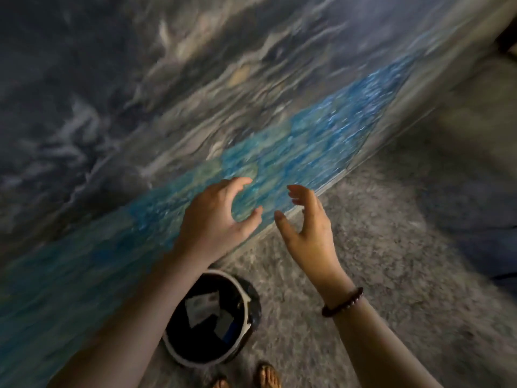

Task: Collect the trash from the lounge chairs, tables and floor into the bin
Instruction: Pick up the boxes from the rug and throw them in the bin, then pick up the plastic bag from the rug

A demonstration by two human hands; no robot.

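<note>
the round bin with a white rim and black liner (246, 296) stands on the speckled grey carpet floor (363, 275), just ahead of my sandalled feet (268, 376). inside it lie white paper scraps (201, 306) and something blue that i cannot make out. my left grip (215, 217) hangs above the bin's far side, fingers spread and gently curved, holding nothing. my right grip (307, 228), with a dark beaded bracelet (342, 302) at the wrist, hovers above and to the right of the bin, also wide and empty, palm turned toward the left one. beyond the bin rises a broad painted surface of blue, teal and grey swirls (251, 107); i cannot tell whether it is a wall or a panel. far to the right of the bin sits a blurred grey-blue shape (475, 205), perhaps a lounge chair.

i judge i am between drops: some trash is in the bin and both grips are free. no loose trash shows on the floor near the bin, so the next move calls for looking toward the chairs and desks, finding another piece, and carrying it back here.
</note>
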